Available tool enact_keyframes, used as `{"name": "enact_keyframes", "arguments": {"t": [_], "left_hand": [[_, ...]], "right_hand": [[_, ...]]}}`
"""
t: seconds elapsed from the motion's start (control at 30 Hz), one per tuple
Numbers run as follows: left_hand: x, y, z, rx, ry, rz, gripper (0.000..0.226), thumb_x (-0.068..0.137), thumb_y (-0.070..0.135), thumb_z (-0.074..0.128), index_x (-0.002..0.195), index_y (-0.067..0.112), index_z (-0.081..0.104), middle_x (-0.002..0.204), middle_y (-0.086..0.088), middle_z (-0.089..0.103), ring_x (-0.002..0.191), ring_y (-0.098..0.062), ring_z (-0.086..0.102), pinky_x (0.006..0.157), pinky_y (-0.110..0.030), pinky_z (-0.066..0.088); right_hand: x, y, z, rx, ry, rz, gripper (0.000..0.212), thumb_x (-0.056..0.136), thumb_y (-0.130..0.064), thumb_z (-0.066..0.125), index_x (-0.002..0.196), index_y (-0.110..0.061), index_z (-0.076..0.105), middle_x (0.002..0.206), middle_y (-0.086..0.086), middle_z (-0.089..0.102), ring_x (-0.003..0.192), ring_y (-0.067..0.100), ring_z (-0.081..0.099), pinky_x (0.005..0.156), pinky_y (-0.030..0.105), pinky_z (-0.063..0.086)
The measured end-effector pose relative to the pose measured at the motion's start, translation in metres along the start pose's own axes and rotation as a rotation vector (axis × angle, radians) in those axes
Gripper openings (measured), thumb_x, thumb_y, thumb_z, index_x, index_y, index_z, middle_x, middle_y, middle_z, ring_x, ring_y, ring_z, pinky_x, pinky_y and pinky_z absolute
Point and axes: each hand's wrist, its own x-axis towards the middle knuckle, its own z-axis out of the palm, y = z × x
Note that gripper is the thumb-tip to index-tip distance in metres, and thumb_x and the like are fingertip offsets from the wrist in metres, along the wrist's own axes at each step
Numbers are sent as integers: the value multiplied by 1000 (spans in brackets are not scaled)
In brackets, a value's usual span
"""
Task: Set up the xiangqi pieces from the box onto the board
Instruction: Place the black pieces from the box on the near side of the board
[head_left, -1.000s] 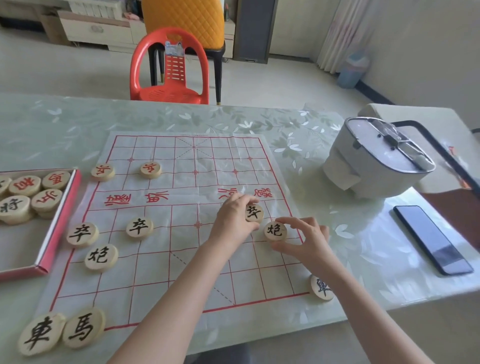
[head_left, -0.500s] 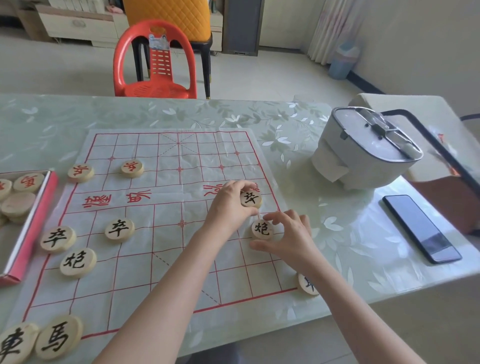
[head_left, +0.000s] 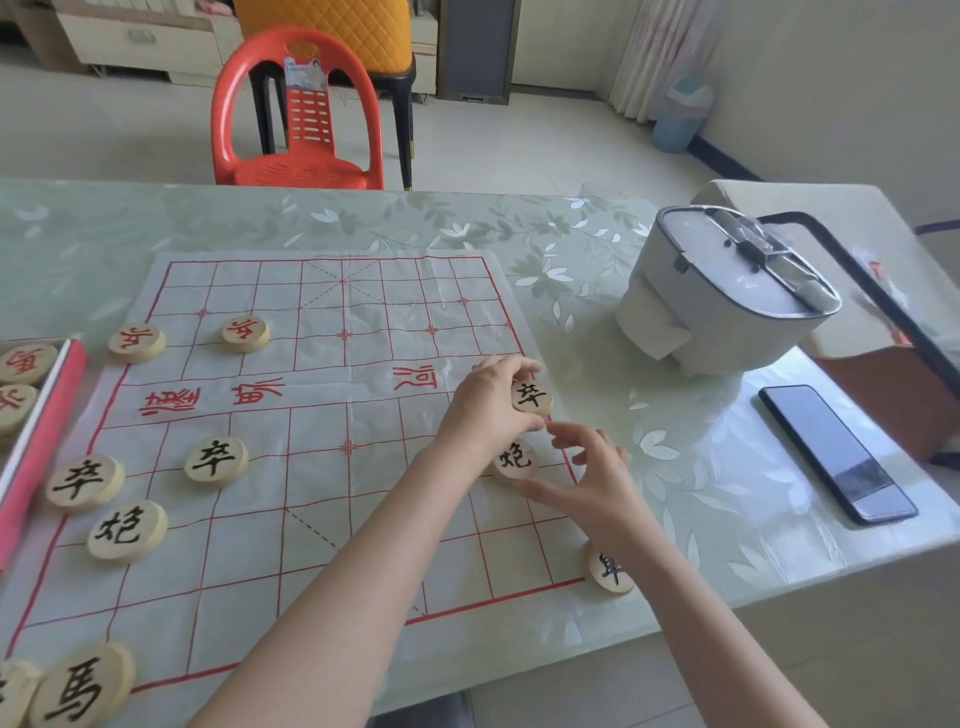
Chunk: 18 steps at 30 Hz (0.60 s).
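Note:
The paper xiangqi board (head_left: 343, 415) lies flat on the table. My left hand (head_left: 485, 400) grips a black soldier piece (head_left: 531, 397) at the board's right edge, by the river line. Just below it, my right hand (head_left: 592, 478) curves beside a black cannon piece (head_left: 514, 460); the thumb touches its near edge and the fingers are spread off it. The red-rimmed box (head_left: 41, 441) with several pieces sits at the far left. On the board lie two red soldiers (head_left: 136, 342), two black soldiers (head_left: 215, 461), a cannon (head_left: 127, 530) and a horse (head_left: 80, 686).
A black chariot piece (head_left: 610, 569) lies at the board's near right corner, against my right forearm. A white rice cooker (head_left: 722, 296) and a dark phone (head_left: 836, 452) sit to the right. A red plastic chair (head_left: 296, 119) stands beyond the table.
My left hand carried the soldier piece rightward to the board's edge. My right hand's fingers have lifted off the cannon piece it was pinching.

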Motion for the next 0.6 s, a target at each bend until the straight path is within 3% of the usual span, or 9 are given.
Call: {"name": "enact_keyframes", "arguments": {"t": [0.17, 0.4, 0.6], "left_hand": [[8, 5, 20, 98, -51, -12, 61, 65, 14, 79, 121, 18, 55, 117, -2, 57, 108, -18, 55, 96, -33, 44], [12, 5, 33, 234, -17, -6, 61, 66, 19, 78, 122, 18, 54, 119, -5, 56, 111, -22, 53, 97, -34, 42], [12, 4, 29, 208, -68, -11, 68, 64, 20, 80, 126, 20, 51, 121, -4, 55, 114, -21, 51, 98, -34, 42]], "right_hand": [[-3, 4, -7, 95, 69, 57, 56, 69, -23, 77, 118, -23, 50, 110, -5, 49, 108, 16, 40, 79, 21, 32], [-7, 3, -10, 135, 133, 43, 43, 71, -19, 76, 105, -28, 50, 104, -5, 53, 102, 13, 42, 70, -3, 30], [-13, 6, -12, 169, 115, 76, 43, 73, -21, 75, 107, -28, 50, 103, -8, 52, 103, 15, 44, 70, 10, 33]]}}
